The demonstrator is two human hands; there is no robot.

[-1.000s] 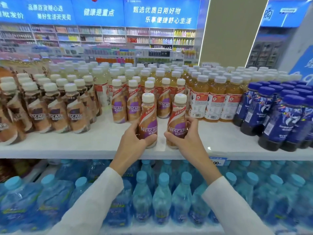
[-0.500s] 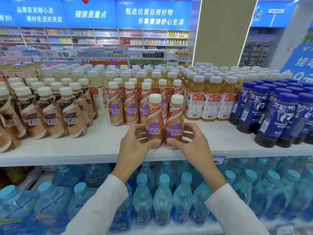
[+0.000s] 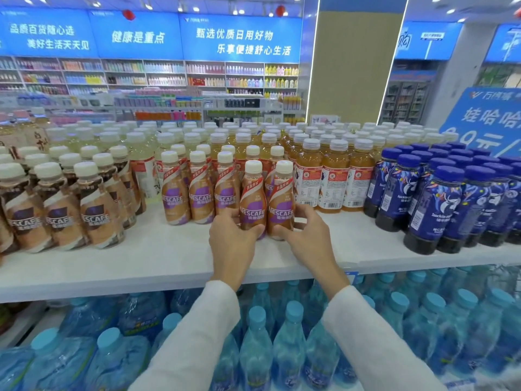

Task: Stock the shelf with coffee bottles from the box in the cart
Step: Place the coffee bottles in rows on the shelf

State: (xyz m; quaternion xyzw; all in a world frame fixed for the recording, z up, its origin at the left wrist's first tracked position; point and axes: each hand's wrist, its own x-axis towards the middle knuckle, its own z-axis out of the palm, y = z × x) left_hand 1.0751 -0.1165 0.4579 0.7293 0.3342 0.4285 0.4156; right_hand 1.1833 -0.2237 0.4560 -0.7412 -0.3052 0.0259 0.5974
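Left hand: the left hand wraps thumb and fingers round the lower body of the left Nescafé bottle.
Right hand: the right hand curls round the base of the right Nescafé bottle, thumb in front.
The two bottles: upright on the white shelf, touching side by side, at the right end of the purple-label Nescafé row and a little forward of it.
To the left: brown-label Nescafé bottles, apart from that row.
To the right: orange tea bottles just behind the right hand, then dark blue Luckin bottles.
Below: blue-capped water bottles on the lower tier.
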